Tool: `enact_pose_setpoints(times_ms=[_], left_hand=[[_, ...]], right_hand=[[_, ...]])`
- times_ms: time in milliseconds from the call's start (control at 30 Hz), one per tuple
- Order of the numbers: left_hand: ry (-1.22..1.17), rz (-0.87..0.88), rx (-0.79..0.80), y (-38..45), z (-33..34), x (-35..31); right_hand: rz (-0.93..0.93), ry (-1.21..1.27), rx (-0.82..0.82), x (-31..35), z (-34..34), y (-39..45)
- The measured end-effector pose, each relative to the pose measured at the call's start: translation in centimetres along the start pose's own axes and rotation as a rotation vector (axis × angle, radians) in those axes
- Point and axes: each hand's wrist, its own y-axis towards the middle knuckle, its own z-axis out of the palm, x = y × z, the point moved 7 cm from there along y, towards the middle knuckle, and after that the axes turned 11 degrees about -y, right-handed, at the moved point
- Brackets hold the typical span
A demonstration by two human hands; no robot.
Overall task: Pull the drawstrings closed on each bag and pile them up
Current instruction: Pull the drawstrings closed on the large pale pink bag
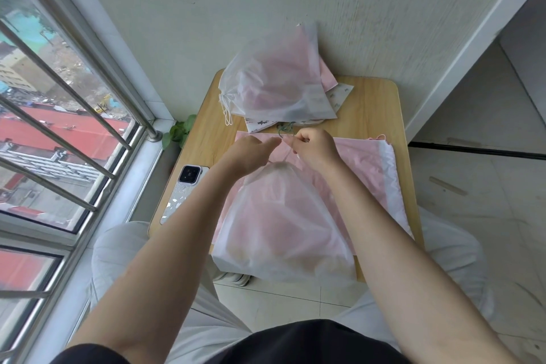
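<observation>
At the small table (375, 103), my left hand (248, 154) and right hand (313, 146) pinch the frosted bag's (280, 224) drawstring (286, 156); I'd pull outward evenly, mouth nearly cinched; finished pile (274, 83) waits beyond.

I see bare table (369, 103) at the far right; the bag pile (274, 83) blocks the far left, a phone (184, 190) the left edge.
</observation>
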Motion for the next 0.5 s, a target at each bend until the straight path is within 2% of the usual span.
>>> enact_pose_setpoints(times_ms=[100, 200, 367, 433, 500], left_hand=[[-0.500, -0.062, 0.105, -0.3, 0.5, -0.1], [-0.769, -0.025, 0.164, -0.4, 0.8, -0.1], [-0.843, 0.036, 0.335, -0.6, 2.1, -0.6], [-0.809, 0.006, 0.254, -0.1, 2.2, 0.0], [-0.676, -0.043, 0.075, 0.2, 1.6, 1.0]], right_hand=[[0.030, 0.014, 0.023, -0.6, 0.8, -0.2], [0.056, -0.025, 0.043, -1.0, 1.2, -0.3], [0.065, -0.064, 0.082, -0.8, 1.1, -0.8], [0.128, 0.002, 0.096, -0.8, 0.9, -0.9], [0.174, 0.084, 0.112, -0.4, 0.3, -1.0]])
